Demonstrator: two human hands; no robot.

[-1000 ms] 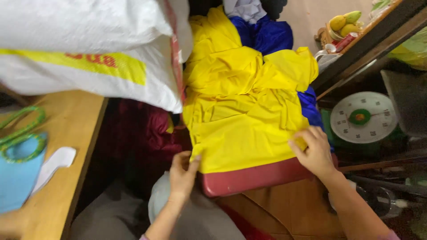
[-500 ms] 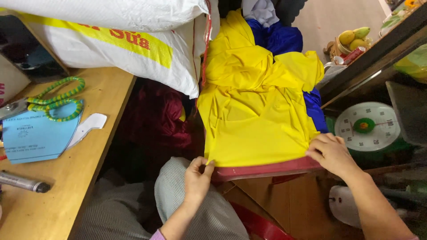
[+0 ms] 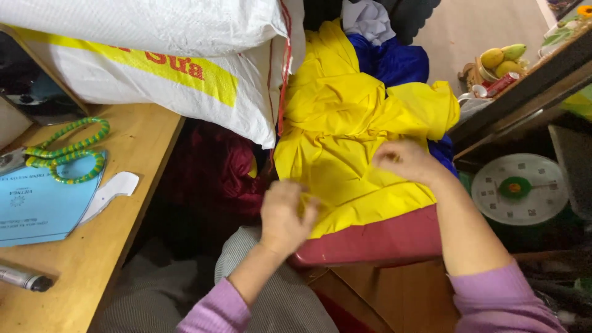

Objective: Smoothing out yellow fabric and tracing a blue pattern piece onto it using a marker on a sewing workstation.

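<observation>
A heap of yellow fabric (image 3: 345, 142) lies on a red plastic stool (image 3: 376, 242) in front of me, with blue cloth (image 3: 391, 61) behind it. My left hand (image 3: 283, 216) is closed on the lower left edge of the yellow fabric. My right hand (image 3: 404, 160) rests on the middle of the yellow fabric, its fingers bent and blurred; whether it pinches the cloth is unclear. Both sleeves are lilac.
A big white and yellow sack (image 3: 166, 55) lies at upper left. The wooden table (image 3: 86, 265) on the left carries green scissors (image 3: 61, 151), a blue paper (image 3: 37, 200), a white cutout (image 3: 114, 191) and a pen (image 3: 21, 279). A round scale (image 3: 520, 188) stands right, fruit (image 3: 502, 57) behind.
Both hands have moved up and inward over the yellow fabric; the right hand left the stool's lower right corner for the middle. The camera shifted, showing more of the table.
</observation>
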